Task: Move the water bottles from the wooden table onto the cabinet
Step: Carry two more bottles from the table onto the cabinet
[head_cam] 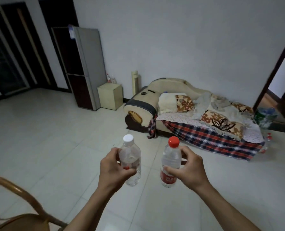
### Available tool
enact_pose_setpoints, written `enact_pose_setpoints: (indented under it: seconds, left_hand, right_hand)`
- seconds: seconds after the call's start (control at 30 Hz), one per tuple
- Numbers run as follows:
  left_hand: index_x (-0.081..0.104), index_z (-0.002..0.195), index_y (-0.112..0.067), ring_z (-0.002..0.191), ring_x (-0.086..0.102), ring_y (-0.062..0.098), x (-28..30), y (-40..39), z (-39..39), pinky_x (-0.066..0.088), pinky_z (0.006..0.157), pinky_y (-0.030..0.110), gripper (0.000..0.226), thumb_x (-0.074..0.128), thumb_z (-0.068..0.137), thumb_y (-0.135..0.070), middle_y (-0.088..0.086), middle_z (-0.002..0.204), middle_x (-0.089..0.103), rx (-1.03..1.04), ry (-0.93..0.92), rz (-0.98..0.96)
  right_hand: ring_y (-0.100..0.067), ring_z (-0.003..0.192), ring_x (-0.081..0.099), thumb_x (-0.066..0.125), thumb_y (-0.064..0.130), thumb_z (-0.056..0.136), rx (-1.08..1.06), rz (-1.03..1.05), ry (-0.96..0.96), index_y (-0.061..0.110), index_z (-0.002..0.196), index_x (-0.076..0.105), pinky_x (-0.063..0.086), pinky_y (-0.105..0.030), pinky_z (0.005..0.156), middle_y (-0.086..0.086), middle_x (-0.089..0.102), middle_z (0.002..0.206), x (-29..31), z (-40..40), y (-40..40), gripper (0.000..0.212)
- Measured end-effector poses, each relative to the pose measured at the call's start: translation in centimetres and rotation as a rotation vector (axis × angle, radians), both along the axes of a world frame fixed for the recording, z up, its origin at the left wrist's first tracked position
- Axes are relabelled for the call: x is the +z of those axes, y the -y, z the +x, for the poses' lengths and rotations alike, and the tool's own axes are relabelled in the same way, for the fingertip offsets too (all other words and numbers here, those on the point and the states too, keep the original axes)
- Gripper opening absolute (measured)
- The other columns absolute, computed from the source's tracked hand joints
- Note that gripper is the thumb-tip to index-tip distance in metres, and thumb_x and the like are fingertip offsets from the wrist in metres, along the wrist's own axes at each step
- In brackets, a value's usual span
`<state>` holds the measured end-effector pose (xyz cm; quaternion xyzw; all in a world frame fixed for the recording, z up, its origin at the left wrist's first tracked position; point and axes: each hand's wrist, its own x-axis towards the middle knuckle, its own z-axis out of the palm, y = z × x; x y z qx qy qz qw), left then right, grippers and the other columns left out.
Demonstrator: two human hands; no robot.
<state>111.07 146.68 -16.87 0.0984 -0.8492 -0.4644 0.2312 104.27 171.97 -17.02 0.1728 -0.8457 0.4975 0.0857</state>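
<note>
My left hand (113, 167) grips a clear water bottle with a white cap (130, 152), held upright in front of me. My right hand (186, 170) grips a second clear bottle with a red cap and red label (171, 160), also upright. Both bottles hang in the air above the tiled floor, side by side and a little apart. A small pale yellow cabinet (111, 95) stands against the far wall beside the fridge, with a few small bottles (111, 79) on its top. The wooden table is out of view.
A tall grey fridge (81, 67) stands left of the cabinet. A sofa (188, 112) with cushions and a plaid blanket fills the right side. A curved wooden chair back (20, 194) is at the bottom left. More bottles (269, 136) stand by the sofa's right end.
</note>
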Motion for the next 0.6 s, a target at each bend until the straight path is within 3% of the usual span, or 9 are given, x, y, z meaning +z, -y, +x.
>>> enact_pose_setpoints:
  seconds: [0.13,0.43,0.6]
  left_hand:
    - [0.058,0.089,-0.028,0.076,0.066,0.011,0.3,5.3,1.5,0.058,0.064,0.039,0.05,0.076,0.042,-0.035,-0.011,0.082,0.067,0.055,-0.054,0.011]
    - [0.062,0.094,-0.025,0.073,0.065,0.011,-0.6,12.9,2.9,0.055,0.062,0.022,0.055,0.074,0.044,-0.044,-0.011,0.084,0.068,0.132,-0.095,0.057]
    - [0.063,0.088,-0.029,0.069,0.063,0.008,-1.0,15.5,0.2,0.054,0.06,0.024,0.049,0.077,0.042,-0.033,-0.015,0.078,0.068,0.19,-0.094,0.048]
  right_hand:
    - [-0.003,0.09,0.067,0.09,0.034,0.057,0.049,0.01,-0.028,0.032,0.102,0.063,0.061,-0.032,0.077,0.016,0.07,0.097,1.1,0.3,5.7,0.053]
    - [-0.002,0.09,0.067,0.091,0.033,0.057,0.125,0.019,-0.09,0.029,0.104,0.065,0.06,-0.03,0.076,0.017,0.07,0.095,1.9,-0.5,14.4,0.054]
    - [-0.001,0.087,0.067,0.09,0.037,0.056,0.171,0.008,-0.078,0.031,0.1,0.065,0.06,-0.029,0.073,0.019,0.07,0.092,1.7,-4.0,17.6,0.05]
